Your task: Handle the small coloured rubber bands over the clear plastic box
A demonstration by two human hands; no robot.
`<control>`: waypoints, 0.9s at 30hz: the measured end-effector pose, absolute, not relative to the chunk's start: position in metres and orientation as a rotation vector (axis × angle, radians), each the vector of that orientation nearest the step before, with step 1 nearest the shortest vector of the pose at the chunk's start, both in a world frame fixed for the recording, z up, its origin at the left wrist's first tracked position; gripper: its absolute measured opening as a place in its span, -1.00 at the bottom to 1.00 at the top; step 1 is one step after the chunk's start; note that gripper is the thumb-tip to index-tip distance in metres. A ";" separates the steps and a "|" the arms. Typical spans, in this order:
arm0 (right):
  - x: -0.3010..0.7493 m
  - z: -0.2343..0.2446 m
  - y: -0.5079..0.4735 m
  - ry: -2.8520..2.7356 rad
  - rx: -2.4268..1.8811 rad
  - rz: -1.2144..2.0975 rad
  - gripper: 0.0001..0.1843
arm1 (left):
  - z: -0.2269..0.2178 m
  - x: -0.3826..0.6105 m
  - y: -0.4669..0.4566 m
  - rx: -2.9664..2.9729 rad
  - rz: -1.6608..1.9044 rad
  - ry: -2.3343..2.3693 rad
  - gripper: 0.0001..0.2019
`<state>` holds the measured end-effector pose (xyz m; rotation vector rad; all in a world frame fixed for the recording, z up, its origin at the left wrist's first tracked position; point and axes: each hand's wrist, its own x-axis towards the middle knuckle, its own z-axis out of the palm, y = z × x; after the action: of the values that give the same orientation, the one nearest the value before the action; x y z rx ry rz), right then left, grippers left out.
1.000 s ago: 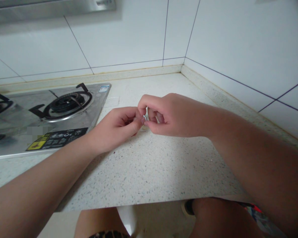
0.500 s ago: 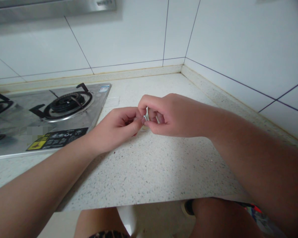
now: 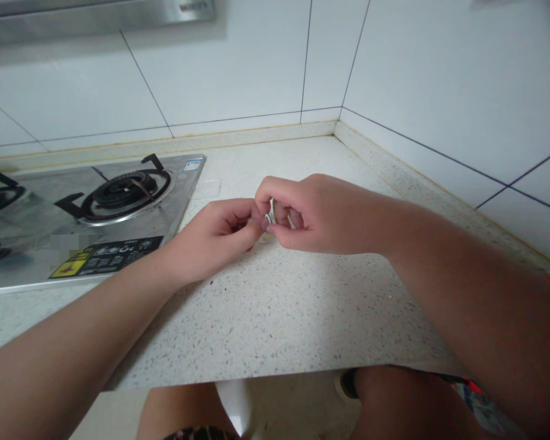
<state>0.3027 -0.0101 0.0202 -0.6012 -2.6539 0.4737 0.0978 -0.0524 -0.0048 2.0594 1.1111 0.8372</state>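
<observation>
Over the speckled countertop [image 3: 275, 318], my two hands meet at the fingertips. My left hand [image 3: 220, 235] is closed, thumb and fingers pinched around a small, pale ring-like piece [image 3: 269, 217]. From the other side my right hand [image 3: 305, 214] pinches at the same piece, its fingers curled. Most of it is hidden by the fingertips, so its kind cannot be made out. Just below the fingers, a bit of something clear and yellowish [image 3: 266, 237] shows against the counter.
To the left lies a steel gas hob [image 3: 132, 229] with black burner supports [image 3: 68, 205] and a black and yellow label [image 3: 114, 256]. White tiled walls [image 3: 238, 67] rise behind and at the right. The counter's front edge [image 3: 256, 380] is close to my legs.
</observation>
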 end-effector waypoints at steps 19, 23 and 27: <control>0.302 0.022 -0.011 -2.668 -0.614 0.449 -0.80 | -0.007 0.098 -0.051 2.064 0.827 1.105 -0.82; 0.303 0.021 -0.010 -2.666 -0.614 0.449 -0.81 | -0.007 0.098 -0.051 2.052 0.822 1.118 -0.80; 0.303 0.020 -0.010 -2.661 -0.614 0.444 -0.82 | -0.006 0.098 -0.051 2.041 0.811 1.113 -0.79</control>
<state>0.3026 -0.0104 0.0203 -0.6135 -2.6611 0.4442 0.0976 -0.0514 -0.0064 2.0415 1.1134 0.8108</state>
